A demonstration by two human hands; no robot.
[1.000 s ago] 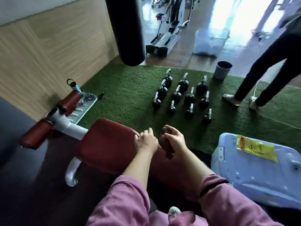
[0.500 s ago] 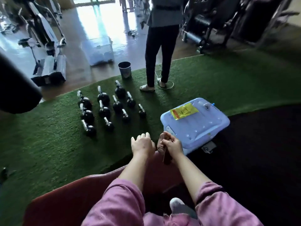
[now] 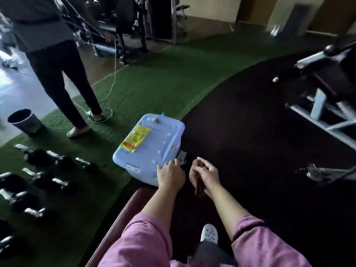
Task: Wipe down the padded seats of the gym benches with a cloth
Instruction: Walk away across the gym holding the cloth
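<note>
Pinching a dark cloth (image 3: 199,185), the right hand's (image 3: 207,175) fingers (image 3: 202,166) curl shut around it above the black floor (image 3: 260,151). The left hand (image 3: 170,175) hangs empty, fingers loosely spread, over the near corner of one pale blue bin (image 3: 154,151) bearing one yellow packet (image 3: 135,138). One red bench (image 3: 125,218) shows at the bottom, mostly hidden by two pink sleeves (image 3: 140,245). On green turf (image 3: 154,83) lie blurred dumbbells (image 3: 38,180), too smeared to count. One bucket (image 3: 24,120) and one standing person (image 3: 57,74), cut off above, are left.
</note>
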